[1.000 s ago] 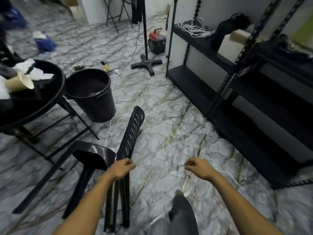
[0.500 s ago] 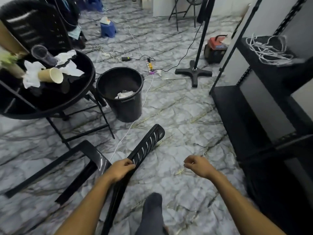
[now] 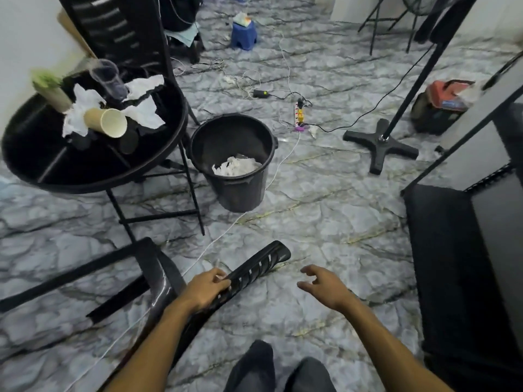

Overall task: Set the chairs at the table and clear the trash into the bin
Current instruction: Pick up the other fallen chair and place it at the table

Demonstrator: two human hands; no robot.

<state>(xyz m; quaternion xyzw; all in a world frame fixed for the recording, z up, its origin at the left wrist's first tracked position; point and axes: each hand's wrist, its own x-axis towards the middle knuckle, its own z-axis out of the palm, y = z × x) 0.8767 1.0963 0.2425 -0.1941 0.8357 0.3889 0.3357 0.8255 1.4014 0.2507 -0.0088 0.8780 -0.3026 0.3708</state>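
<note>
A black plastic chair (image 3: 254,268) lies tipped over on the marble floor, its legs pointing left. My left hand (image 3: 205,288) grips its slatted backrest. My right hand (image 3: 322,284) hovers to the right of the backrest, fingers spread, holding nothing. A round black table (image 3: 36,165) at the left carries a paper cup (image 3: 106,122), crumpled white tissues (image 3: 141,113), a clear plastic cup (image 3: 109,79) and a green-topped cup (image 3: 51,89). A black bin (image 3: 235,176) with white paper inside stands just right of the table. A second black chair (image 3: 121,29) stands behind the table.
Black metal shelving (image 3: 467,250) runs down the right side. A stand with a cross base (image 3: 380,145), a red and black device (image 3: 441,106), a power strip (image 3: 300,114) with cables and a blue stool (image 3: 243,33) sit on the floor beyond. A white cable runs under the fallen chair.
The view has swung left and up, bringing the table and bin closer to centre. My left hand keeps its hold on the backrest. My right hand has opened from a fist.
</note>
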